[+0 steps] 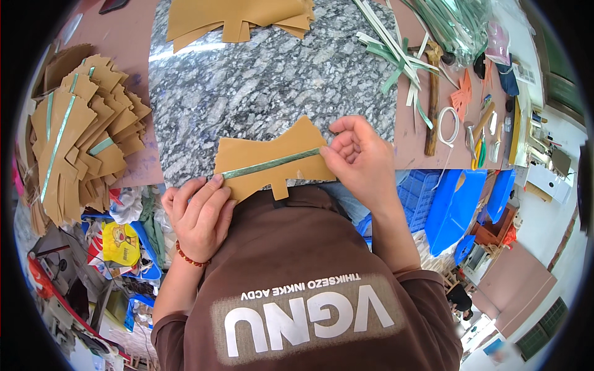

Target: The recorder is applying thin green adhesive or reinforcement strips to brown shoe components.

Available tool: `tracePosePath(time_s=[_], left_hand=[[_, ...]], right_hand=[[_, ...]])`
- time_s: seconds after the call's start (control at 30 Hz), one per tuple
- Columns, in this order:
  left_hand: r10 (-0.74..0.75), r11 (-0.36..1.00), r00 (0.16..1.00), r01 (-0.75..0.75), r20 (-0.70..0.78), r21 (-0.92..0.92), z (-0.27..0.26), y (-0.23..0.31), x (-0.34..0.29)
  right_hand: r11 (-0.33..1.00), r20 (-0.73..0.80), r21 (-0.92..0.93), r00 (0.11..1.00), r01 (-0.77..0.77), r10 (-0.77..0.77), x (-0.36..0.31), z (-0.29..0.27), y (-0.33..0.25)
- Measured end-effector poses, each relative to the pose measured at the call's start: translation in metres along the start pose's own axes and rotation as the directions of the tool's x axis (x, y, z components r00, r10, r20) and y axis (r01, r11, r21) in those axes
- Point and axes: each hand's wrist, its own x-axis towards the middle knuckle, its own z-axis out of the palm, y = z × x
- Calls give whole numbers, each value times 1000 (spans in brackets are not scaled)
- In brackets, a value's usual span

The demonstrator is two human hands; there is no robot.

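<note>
A tan, leather-like cut piece (253, 148) with a notched outline and a short tab lies at the near edge of the speckled stone slab. Along its length runs a narrow shiny green strip (272, 162). My left hand (201, 213) grips the piece's left end, with fingertips at that end of the strip. At the other end, my right hand (362, 154) has its fingers curled, thumb and forefinger closed on the strip's right end. The undersides of both grips are hidden.
Tan pieces bearing green strips pile up at left (93, 136); another tan stack (241, 18) sits at the far edge of the stone slab (272, 80). Loose green and white strips (402, 62), a wooden-handled hammer (431, 111) and a white cable coil (448, 127) lie right. Blue crates (417, 198) stand below.
</note>
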Motion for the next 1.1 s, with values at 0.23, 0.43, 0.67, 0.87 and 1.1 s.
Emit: tracePosePath(time_s=[0.23,0.43,0.67,0.87,1.1], left_hand=[[52,990,995,-63,82,126,-4,9,8],[56,998,996,-58,74,23,-1,20,25],[177,982,916,-142,361,-122,28,46,63],[63,990,854,-119,516,75,21,44,50],[58,991,917,-101,395,89,-9,13,46]], right_hand=[[986,-54,-158,997,51,-60,1,-8,2],[996,-157,90,988,9,6,-5,-25,24],[981,-196,-16,962,192,-191,-7,-10,18],[974,-149,-125,967,190,-208,-6,-7,18],[785,-106,-324,804,529,-585,-19,6,22]])
